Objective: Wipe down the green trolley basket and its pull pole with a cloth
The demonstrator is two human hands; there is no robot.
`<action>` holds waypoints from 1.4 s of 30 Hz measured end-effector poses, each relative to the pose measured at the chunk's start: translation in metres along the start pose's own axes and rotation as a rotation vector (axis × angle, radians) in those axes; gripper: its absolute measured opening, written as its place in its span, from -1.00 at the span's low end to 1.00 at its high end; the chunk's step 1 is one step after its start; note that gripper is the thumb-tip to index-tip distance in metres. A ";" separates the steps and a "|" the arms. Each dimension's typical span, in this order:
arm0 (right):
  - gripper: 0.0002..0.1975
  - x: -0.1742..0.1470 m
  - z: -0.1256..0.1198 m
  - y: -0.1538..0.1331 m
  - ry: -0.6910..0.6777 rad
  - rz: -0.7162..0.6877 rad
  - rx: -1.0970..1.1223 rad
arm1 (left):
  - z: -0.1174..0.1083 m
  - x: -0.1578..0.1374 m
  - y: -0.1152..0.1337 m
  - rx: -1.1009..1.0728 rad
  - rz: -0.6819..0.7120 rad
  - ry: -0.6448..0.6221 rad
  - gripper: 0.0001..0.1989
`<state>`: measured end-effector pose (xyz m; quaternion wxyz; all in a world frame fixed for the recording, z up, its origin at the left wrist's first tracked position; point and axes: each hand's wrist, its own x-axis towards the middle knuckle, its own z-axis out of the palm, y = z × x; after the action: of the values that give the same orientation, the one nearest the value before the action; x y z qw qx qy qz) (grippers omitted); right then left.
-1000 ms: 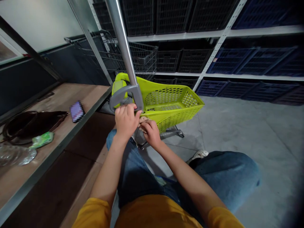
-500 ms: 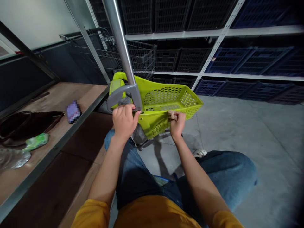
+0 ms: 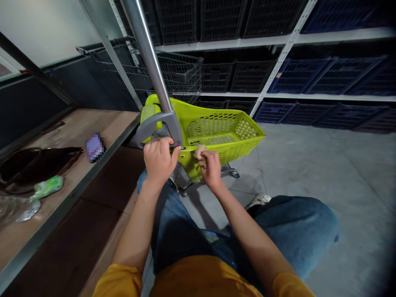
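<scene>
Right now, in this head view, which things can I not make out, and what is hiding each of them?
All in the head view:
- Full shape of the beige wad: partly covered by the right hand.
- Lower edge of the grey handle: covered by the left hand.
- Details of the phone-like object: blurred into blocks.
- Far end of the clear plastic item: cut by the left edge.
- Top of the metal pole: cut by the upper edge.
</scene>
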<state>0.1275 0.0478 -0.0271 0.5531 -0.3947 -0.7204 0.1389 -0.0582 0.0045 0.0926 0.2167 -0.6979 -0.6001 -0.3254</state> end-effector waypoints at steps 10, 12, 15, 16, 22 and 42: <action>-0.42 0.026 -0.012 -0.026 -0.001 0.081 -0.056 | 0.001 -0.003 0.001 -0.015 -0.020 0.001 -0.73; -0.40 0.028 -0.007 -0.044 -0.039 0.035 -0.060 | 0.000 -0.003 0.000 0.000 -0.006 0.001 -0.73; -0.43 0.036 -0.007 -0.061 -0.146 -0.076 -0.063 | -0.002 -0.004 -0.002 0.031 0.020 0.011 -0.73; -0.45 0.039 -0.008 -0.063 -0.189 -0.116 -0.062 | -0.002 -0.004 -0.002 0.031 0.018 0.012 -0.73; -0.56 0.043 -0.018 -0.049 -0.324 -0.290 -0.133 | -0.003 -0.005 -0.001 -0.013 -0.006 0.010 -0.71; -0.67 0.035 -0.068 0.052 -0.108 0.008 -0.441 | -0.006 -0.009 0.005 0.047 0.043 0.044 -0.75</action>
<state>0.2084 0.0907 -0.0129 0.4138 -0.5007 -0.7603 0.0012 -0.0547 -0.0072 0.0911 0.2534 -0.6979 -0.5875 -0.3218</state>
